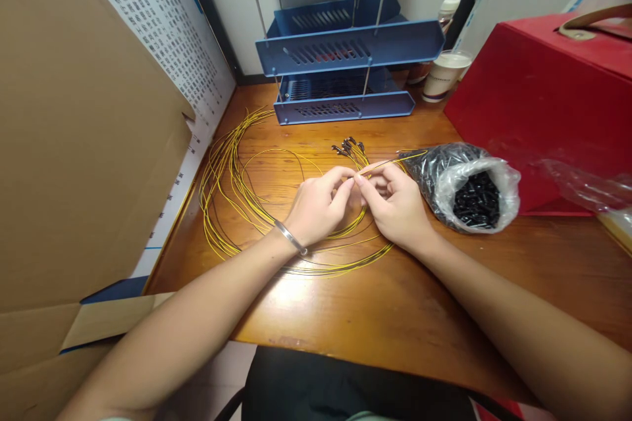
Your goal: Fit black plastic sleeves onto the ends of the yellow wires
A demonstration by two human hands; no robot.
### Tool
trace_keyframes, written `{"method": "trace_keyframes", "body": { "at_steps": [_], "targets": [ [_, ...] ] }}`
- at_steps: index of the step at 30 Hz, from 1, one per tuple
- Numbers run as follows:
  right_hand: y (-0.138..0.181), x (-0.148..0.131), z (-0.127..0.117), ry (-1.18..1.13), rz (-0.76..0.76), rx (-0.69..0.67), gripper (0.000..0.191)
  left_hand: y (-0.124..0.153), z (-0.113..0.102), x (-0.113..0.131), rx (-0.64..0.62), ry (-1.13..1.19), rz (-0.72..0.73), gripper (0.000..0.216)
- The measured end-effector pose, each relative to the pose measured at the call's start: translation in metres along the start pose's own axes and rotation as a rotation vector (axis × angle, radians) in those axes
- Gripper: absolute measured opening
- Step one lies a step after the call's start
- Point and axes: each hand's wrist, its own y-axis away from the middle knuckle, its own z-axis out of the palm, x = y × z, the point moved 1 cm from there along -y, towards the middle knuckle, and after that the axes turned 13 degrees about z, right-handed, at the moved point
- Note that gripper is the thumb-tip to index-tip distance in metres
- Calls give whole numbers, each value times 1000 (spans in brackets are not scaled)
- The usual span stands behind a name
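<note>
Yellow wire strand (397,160): pinched right between the two hands, so basically mid-scene. Its long axis ran up and off to the right from the fingertips, lying nearly flat, and the far part reached the near edge of the bag.
Left hand (316,207): thumb and index fingers squeezed together on the strand, as far as I could tell; the exact contact spot was too tiny to make out. Metal bracelet (290,237) on that wrist.
Right hand (399,207): also pinching the strand, fingertips touching the left hand's, other fingers curled under. This one was clearly nearer the bag.
Black connectors (349,145): little cluster on the wire ends, just beyond the fingers and a touch left.
Wire coil (239,145): big loose loops, yellow plus some darker strands, spread on the wooden surface (320,319) left of and under the hands.
Plastic bag (427,174): lying on its side just beside the right hand, mouth facing the person, loaded with small black parts (476,200). Honestly, that bag-to-right-hand gap looked like the relation that counted.
Background clutter: blue tray rack (412,43) at the back, paper cup (441,81) beside it, red case (538,105) on the right, cardboard (89,131) on the left.
</note>
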Motion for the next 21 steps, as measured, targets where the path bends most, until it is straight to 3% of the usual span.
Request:
{"method": "trace_keyframes", "body": {
  "at_steps": [3, 10, 16, 21],
  "targets": [
    [2, -3, 0, -17, -40, 17, 17, 0, 1, -1, 2, -24, -31, 25],
    [6, -5, 1, -49, -115, 76, 58, -1, 1, -3, -10, -38, -84, 25],
    [5, -3, 1, -1, -94, 38, 30, -1, 0, 0, -22, -24, -59, 25],
    [3, -4, 1, 5, -75, 97, 17, -1, 0, 0, -29, -35, -36, 26]
  ]
}}
